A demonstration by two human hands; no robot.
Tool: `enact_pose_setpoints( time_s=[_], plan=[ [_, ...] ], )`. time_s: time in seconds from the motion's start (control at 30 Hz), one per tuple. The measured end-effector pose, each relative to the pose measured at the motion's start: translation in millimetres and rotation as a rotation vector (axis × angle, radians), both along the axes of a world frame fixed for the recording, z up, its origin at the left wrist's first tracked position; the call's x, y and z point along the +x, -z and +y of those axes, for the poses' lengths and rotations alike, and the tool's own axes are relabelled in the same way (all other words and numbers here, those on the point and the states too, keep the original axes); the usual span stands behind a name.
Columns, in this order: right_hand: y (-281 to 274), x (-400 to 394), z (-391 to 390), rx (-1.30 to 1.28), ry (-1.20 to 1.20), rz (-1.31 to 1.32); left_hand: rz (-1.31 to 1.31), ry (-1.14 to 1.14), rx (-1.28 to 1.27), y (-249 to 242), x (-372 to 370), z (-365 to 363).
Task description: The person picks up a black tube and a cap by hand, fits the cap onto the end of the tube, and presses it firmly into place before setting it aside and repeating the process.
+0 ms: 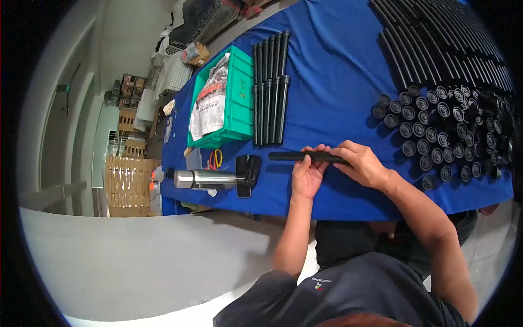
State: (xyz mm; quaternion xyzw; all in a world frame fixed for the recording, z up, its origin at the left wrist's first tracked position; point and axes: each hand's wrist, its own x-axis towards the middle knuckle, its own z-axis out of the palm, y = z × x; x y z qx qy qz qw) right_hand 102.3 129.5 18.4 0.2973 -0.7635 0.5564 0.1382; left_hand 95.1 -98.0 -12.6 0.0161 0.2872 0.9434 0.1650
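A long black tube [284,156] lies level across both of my hands above the blue cloth. My left hand [308,177] is closed round its middle, thumb on the near side and fingertips on the far side. At the right end, my right hand [364,163] grips it and hides that end. Just beyond the tube, several similar black tubes [269,111] with wider collars lie side by side in two rows. To the right of my hands stand many round black caps with ringed faces [431,134] in a dense group.
A green crate [238,109] holding printed plastic bags [210,106] stands left of the tube rows. A steel flask [204,179], scissors with orange and yellow handles [216,158] and a black phone-like object [244,185] lie nearer. More black tubes [419,46] fill the far right.
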Motion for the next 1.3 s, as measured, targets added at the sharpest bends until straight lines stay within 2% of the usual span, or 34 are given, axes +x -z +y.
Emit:
enact_pose_setpoints(
  time_s=[0.1, 0.13, 0.23, 0.27, 0.37, 0.47, 0.57, 0.6, 0.7, 0.8, 0.93, 1.0, 1.03, 1.1, 1.17, 1.23, 1.27, 1.3],
  plan=[
    [-7, 1, 4, -0.052, -0.035, -0.138, -0.005, -0.010, 0.022, 2, 2, -1],
    [-14, 1, 7, -0.038, -0.067, -0.325, 0.001, -0.019, 0.026, 1, 3, -2],
    [-4, 0, 5, -0.007, -0.015, -0.174, 0.002, -0.019, -0.009, -1, 1, 1],
    [2, 0, 0, -0.034, 0.014, -0.012, -0.003, -0.010, -0.007, -1, 1, 0],
    [-8, 3, 2, -0.044, -0.026, -0.095, -0.005, 0.000, -0.007, 3, 2, -3],
    [-17, -2, 8, -0.020, -0.105, -0.587, 0.002, -0.010, -0.006, -1, 2, 0],
    [-3, -1, 3, 0.021, -0.001, -0.045, -0.025, -0.008, 0.021, 0, 0, 1],
    [-4, 1, -1, -0.022, 0.043, 0.005, -0.030, -0.004, 0.030, 1, -1, -1],
    [-12, 0, 3, -0.090, -0.037, -0.260, -0.007, -0.013, 0.010, 4, 0, -5],
    [-13, -2, 2, -0.285, -0.147, -0.767, 0.050, -0.014, -0.035, -2, 3, -2],
    [0, -5, 3, -0.377, -0.205, -0.682, 0.080, -0.057, 0.052, -15, 8, -17],
    [5, -4, 3, -0.424, -0.244, -0.726, 0.033, -0.189, 0.074, -10, 10, -57],
    [4, -6, 3, -0.453, -0.266, -0.734, 0.044, -0.201, 0.022, -14, 11, -77],
    [-4, -6, 8, -0.342, -0.279, -0.705, 0.091, -0.226, -0.194, -34, 16, -109],
    [-4, -7, 10, -0.285, -0.306, -0.709, 0.164, -0.298, -0.569, -55, 22, -130],
    [-4, -5, 10, -0.249, -0.326, -0.687, 0.290, -0.338, -1.289, -85, 33, -116],
    [-4, -7, 10, -0.230, -0.337, -0.674, 0.422, -0.260, -1.410, -93, 36, -103],
    [-3, -6, 10, -0.226, -0.346, -0.660, 0.681, -0.177, -1.699, -104, 39, -86]
  ],
)
